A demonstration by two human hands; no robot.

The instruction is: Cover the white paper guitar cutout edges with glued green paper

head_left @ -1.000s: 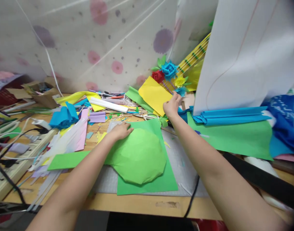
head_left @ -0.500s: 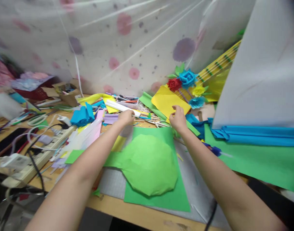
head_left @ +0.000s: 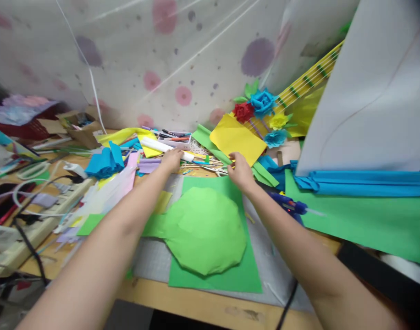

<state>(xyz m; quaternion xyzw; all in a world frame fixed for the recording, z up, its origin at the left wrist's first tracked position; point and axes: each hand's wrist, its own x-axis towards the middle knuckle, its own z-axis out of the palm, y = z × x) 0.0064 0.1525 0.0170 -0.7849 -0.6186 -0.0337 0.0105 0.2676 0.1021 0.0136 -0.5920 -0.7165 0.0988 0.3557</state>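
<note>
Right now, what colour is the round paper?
Light green round paper, clearest in the head view.

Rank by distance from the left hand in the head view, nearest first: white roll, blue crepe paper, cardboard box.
From the left hand:
1. White roll, at the fingertips.
2. Blue crepe paper, to its left.
3. Cardboard box, far left, at the back.

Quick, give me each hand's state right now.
Left hand: fingers on the white roll; grip cannot be told.
Right hand: among the sticks; grip cannot be told.
</note>
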